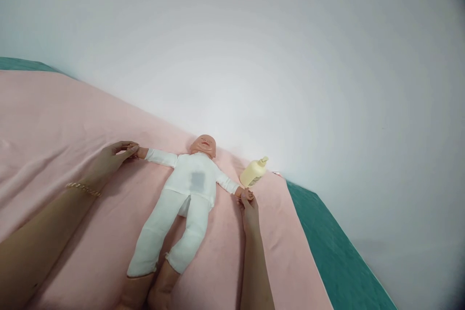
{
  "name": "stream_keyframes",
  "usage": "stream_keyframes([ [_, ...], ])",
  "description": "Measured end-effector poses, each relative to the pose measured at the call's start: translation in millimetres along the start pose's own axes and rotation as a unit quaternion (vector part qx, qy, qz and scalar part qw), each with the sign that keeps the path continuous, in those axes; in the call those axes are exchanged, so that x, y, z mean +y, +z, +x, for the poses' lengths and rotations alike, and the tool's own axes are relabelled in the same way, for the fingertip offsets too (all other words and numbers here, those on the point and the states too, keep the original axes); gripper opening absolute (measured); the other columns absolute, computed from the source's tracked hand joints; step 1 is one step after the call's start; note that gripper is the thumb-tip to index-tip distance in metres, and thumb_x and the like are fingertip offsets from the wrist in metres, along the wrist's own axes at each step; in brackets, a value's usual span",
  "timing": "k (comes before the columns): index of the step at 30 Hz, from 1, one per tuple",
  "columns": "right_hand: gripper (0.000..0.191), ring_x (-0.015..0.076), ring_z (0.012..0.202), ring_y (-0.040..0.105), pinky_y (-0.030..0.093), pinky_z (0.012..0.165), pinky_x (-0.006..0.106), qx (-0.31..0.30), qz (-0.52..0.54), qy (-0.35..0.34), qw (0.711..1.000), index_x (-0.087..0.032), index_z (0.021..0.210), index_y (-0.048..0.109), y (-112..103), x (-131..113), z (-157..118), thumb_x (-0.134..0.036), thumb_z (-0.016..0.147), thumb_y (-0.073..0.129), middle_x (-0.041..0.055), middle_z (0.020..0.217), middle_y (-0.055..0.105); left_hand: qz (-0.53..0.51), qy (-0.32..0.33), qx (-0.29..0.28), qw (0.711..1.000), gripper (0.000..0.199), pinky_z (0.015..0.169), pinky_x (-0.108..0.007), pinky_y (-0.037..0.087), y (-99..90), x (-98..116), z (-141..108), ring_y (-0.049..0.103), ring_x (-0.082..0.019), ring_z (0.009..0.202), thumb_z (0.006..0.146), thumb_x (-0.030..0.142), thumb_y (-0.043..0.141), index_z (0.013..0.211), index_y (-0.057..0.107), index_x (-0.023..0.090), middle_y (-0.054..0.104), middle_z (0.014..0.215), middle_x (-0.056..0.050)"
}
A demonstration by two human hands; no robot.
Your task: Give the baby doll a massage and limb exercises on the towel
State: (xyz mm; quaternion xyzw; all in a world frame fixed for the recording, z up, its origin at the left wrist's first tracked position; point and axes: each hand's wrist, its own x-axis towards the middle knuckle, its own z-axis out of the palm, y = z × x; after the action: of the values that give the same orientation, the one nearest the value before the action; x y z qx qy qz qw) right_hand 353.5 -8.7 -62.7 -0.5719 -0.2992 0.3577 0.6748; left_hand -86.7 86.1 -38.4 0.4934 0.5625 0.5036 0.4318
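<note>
A baby doll (192, 179) with a white cloth body lies on its back on a pink sheet (94, 247), its arms stretched out to both sides. My left hand (119, 155), with a beaded bracelet at the wrist, is closed around the doll's hand on the left. On the other side my right hand (250, 208) grips the doll's other hand between thumb and fingers. A grey square patch marks the doll's chest. Its lower legs run out of view at the bottom edge.
A pale yellow pump bottle (253, 172) stands just beyond my right hand, by the wall. Green surface (327, 232) shows past the sheet's right edge and at the far left. A plain white wall (254, 58) rises behind the doll's head.
</note>
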Motion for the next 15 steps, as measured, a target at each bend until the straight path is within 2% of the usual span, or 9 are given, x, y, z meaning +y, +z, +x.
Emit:
stream_keyframes([
  [7, 0.057, 0.0110, 0.057, 0.060, 0.049, 0.055, 0.022, -0.001, 0.002, -0.006, 1.000, -0.016, 0.102, 0.057, 0.9, 1.6, -1.7, -0.043, 0.059, 0.082, -0.0011, 0.072, 0.067, -0.006, -0.010, -0.003, 1.000, 0.044, 0.078, -0.031, 0.049, -0.2, 3.8, -3.1, 0.062, -0.021, 0.095, 0.082, 0.056, 0.062, 0.108, 0.065, 0.020, 0.069, 0.100, -0.002],
  [12, 0.059, 0.0129, 0.063, 0.062, 0.052, 0.058, 0.024, -0.007, -0.002, 0.005, 1.000, -0.016, 0.100, 0.058, -1.6, -0.6, -1.4, -0.042, 0.054, 0.085, 0.0008, 0.078, 0.068, -0.005, -0.016, -0.002, 1.000, 0.042, 0.077, -0.029, 0.048, 0.7, 7.3, -4.0, 0.062, -0.021, 0.094, 0.082, 0.055, 0.063, 0.107, 0.066, 0.021, 0.069, 0.100, -0.002],
  [15, 0.056, 0.0136, 0.067, 0.063, 0.052, 0.060, 0.024, -0.009, -0.007, -0.001, 1.000, -0.017, 0.102, 0.059, -2.1, -0.1, -3.0, -0.042, 0.058, 0.083, 0.0014, 0.081, 0.069, 0.010, -0.023, 0.000, 1.000, 0.045, 0.074, -0.029, 0.048, 0.9, 9.9, -6.0, 0.062, -0.022, 0.094, 0.081, 0.057, 0.063, 0.108, 0.066, 0.021, 0.070, 0.101, -0.003],
])
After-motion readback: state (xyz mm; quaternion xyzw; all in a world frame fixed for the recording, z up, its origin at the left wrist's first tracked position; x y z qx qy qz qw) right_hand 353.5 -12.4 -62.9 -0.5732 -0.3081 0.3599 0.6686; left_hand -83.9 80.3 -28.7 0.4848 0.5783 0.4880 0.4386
